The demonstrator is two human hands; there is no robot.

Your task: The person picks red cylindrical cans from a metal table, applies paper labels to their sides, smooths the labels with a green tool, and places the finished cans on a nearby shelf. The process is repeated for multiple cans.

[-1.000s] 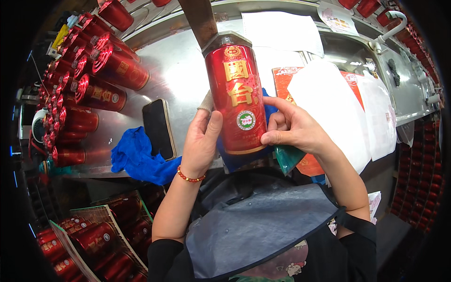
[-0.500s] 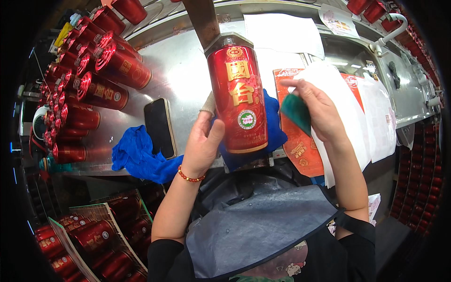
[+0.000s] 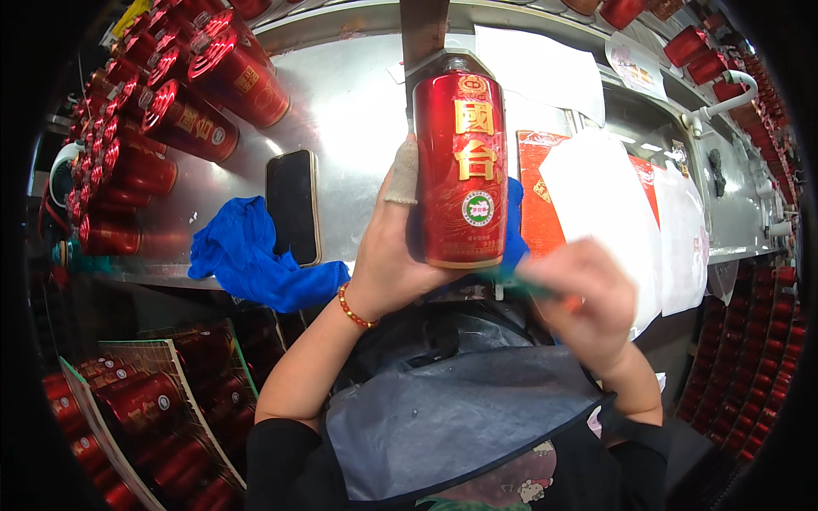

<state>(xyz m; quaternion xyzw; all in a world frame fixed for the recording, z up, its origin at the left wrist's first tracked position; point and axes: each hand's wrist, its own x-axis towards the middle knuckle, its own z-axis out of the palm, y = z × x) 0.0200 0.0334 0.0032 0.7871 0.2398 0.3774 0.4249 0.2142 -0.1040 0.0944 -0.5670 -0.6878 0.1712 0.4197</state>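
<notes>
A red bottle [image 3: 464,209] with raised gold characters and a round green-and-white sticker lies base toward me in a holder, its neck against a dark bar [image 3: 423,34]. My left hand [image 3: 383,260] grips its left side and base; a beige cloth cover [image 3: 404,175] is on one finger. Just right of the base, my right hand [image 3: 596,294] is closed round a flat green piece [image 3: 515,283]. Both are smeared by motion, so the piece's kind is unclear. Part of a blue cloth [image 3: 515,226] shows beneath the bottle.
Left of the bottle lie a dark-screened phone [image 3: 291,204] and a crumpled blue cloth [image 3: 243,255]. Many red bottles [image 3: 239,81] stand at the far left. To the right are white sheets [image 3: 601,192] over red printed sheets [image 3: 541,153]. Crated bottles [image 3: 141,404] sit lower left.
My right hand has come down and left with the green piece, to beside the bottle's base. The left hand has shifted its hold to the bottle's side and base. The whole view has shifted.
</notes>
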